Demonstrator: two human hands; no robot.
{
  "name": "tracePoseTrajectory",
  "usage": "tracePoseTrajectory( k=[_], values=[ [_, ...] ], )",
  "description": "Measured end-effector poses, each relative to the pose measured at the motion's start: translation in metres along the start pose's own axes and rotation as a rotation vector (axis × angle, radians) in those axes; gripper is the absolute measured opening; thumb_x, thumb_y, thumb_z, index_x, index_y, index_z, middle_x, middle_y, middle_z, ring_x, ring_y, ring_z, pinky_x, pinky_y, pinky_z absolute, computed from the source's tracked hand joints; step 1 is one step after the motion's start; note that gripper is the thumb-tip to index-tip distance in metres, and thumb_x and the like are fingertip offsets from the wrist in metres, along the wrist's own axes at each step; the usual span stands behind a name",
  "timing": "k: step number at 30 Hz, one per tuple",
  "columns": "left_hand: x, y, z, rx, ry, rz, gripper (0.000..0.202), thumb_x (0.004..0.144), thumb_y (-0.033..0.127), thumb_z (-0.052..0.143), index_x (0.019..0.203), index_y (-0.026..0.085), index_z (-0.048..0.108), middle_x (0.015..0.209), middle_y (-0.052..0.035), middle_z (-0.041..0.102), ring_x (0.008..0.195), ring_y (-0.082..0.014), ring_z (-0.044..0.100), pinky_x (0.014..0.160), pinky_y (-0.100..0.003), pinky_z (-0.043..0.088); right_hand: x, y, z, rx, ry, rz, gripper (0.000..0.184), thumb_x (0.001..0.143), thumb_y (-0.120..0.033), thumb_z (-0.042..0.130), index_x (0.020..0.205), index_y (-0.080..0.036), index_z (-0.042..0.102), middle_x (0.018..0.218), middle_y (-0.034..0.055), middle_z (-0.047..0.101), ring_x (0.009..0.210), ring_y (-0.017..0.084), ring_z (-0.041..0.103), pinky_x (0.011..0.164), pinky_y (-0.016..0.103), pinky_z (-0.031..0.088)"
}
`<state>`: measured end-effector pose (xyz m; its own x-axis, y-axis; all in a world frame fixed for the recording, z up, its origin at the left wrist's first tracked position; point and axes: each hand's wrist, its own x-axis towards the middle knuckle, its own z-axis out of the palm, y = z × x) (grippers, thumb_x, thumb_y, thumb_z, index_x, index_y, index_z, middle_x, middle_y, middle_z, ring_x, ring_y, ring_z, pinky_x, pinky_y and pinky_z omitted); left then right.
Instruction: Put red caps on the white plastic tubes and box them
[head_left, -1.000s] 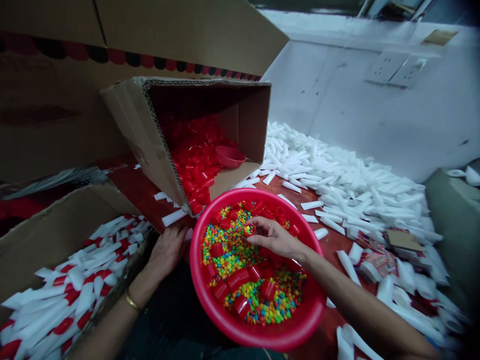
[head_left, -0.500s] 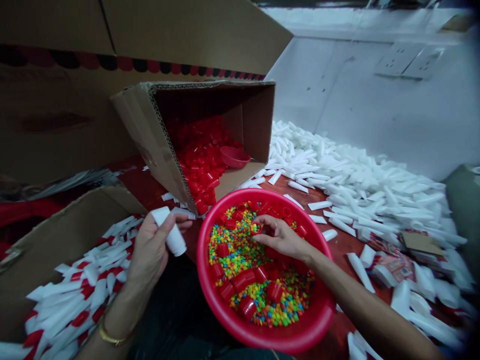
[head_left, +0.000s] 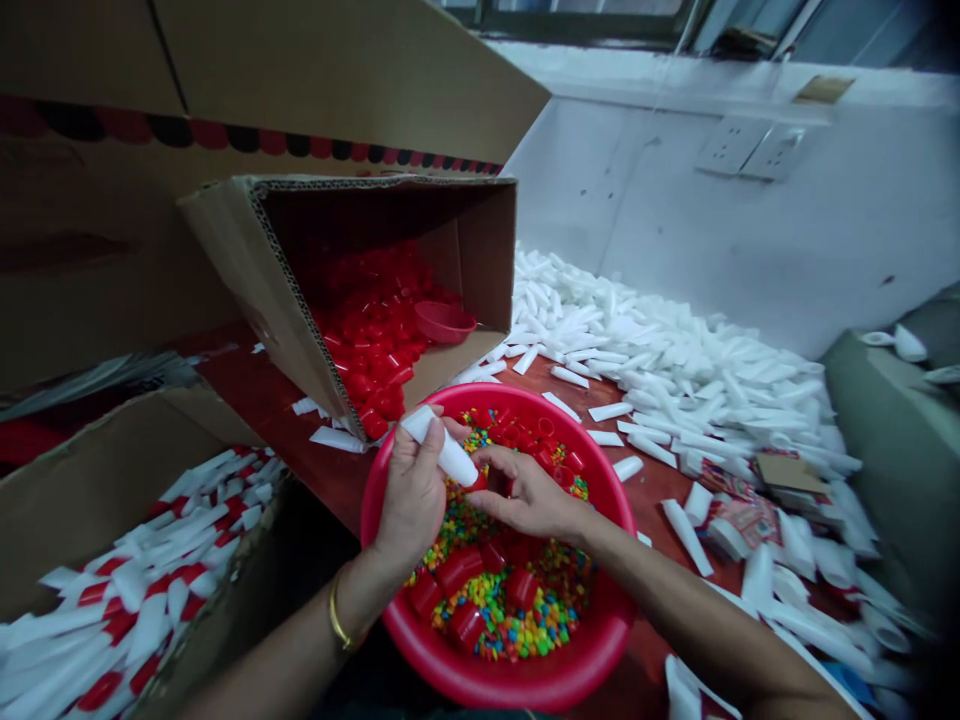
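Observation:
My left hand [head_left: 411, 500] is closed around a white plastic tube [head_left: 452, 458], tilted down to the right. My right hand [head_left: 529, 497] pinches a red cap [head_left: 478, 481] at the lower end of that tube; whether it is pushed on I cannot tell, as fingers partly hide it. Both hands are over a red basin [head_left: 510, 685]. In the basin lie many small multicoloured candies [head_left: 540, 620] and several loose red caps [head_left: 520, 588].
Behind the basin a cardboard box [head_left: 225, 240] lies on its side with red caps [head_left: 367, 340] and a small red bowl [head_left: 445, 322] inside. White tubes [head_left: 675, 380] are heaped along the wall. At left, another carton [head_left: 45, 480] holds red-capped tubes [head_left: 142, 590].
My left hand has brought the white tube rightward over the basin. My right hand has lifted the candy-filled red cap to the tube's end. The view has shifted slightly.

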<state>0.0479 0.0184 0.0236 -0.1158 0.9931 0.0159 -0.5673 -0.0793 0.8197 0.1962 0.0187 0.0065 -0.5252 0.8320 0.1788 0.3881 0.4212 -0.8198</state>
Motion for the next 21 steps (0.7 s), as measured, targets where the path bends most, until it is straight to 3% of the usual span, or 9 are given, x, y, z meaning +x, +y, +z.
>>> tracePoseTrajectory(
  k=[8,11,13,15,18,21],
  values=[
    [-0.009,-0.004,0.002,0.072,-0.154,0.154,0.018,0.083,0.037,0.058,0.090,0.022,0.052,0.078,0.0016,0.059,0.078,-0.0127,0.057,0.075,-0.025,0.045,-0.001,-0.012,-0.009,0.089,-0.100,-0.122,0.031,0.089,-0.036,0.046,0.111,-0.015,0.050,0.102,0.0088,0.057,0.093,0.019,0.051,0.084,0.037,0.041],
    [-0.012,0.002,0.004,-0.014,-0.266,0.141,0.015,0.083,0.036,0.058,0.089,0.023,0.053,0.073,0.0031,0.057,0.074,-0.0117,0.056,0.077,-0.026,0.046,-0.003,-0.013,-0.008,0.386,-0.184,-0.025,0.032,0.089,-0.043,0.047,0.108,-0.017,0.050,0.079,0.0004,0.053,0.067,0.012,0.049,0.064,0.028,0.044],
    [-0.013,0.006,0.004,-0.058,-0.344,0.104,0.013,0.084,0.035,0.058,0.089,0.025,0.053,0.071,0.0037,0.056,0.072,-0.0114,0.056,0.080,-0.028,0.047,-0.004,-0.010,-0.007,0.653,-0.295,0.076,0.032,0.086,-0.047,0.050,0.101,-0.019,0.049,0.060,-0.0074,0.040,0.046,0.007,0.035,0.047,0.021,0.037],
    [-0.012,0.011,-0.002,-0.049,-0.414,0.060,0.010,0.084,0.035,0.057,0.088,0.026,0.055,0.071,0.0028,0.058,0.076,-0.0129,0.058,0.082,-0.029,0.047,-0.004,-0.005,-0.006,0.847,-0.379,0.155,0.033,0.083,-0.051,0.053,0.092,-0.019,0.048,0.053,-0.0108,0.033,0.037,0.005,0.024,0.040,0.020,0.032],
    [-0.005,0.019,-0.021,0.104,-0.539,-0.006,0.008,0.083,0.034,0.058,0.086,0.027,0.060,0.086,-0.0024,0.065,0.094,-0.0195,0.060,0.089,-0.036,0.045,-0.003,0.000,-0.012,0.910,-0.332,0.176,0.035,0.080,-0.053,0.055,0.084,-0.019,0.047,0.052,-0.0111,0.034,0.036,0.004,0.021,0.040,0.021,0.035],
    [0.007,0.033,-0.040,0.326,-0.665,-0.107,0.025,0.075,0.044,0.064,0.090,0.024,0.068,0.102,-0.0100,0.066,0.104,-0.0297,0.058,0.090,-0.043,0.045,-0.003,0.000,-0.021,0.754,-0.249,0.082,0.035,0.082,-0.051,0.052,0.094,-0.018,0.048,0.053,-0.0102,0.034,0.040,0.006,0.028,0.043,0.021,0.035]
  ],
)
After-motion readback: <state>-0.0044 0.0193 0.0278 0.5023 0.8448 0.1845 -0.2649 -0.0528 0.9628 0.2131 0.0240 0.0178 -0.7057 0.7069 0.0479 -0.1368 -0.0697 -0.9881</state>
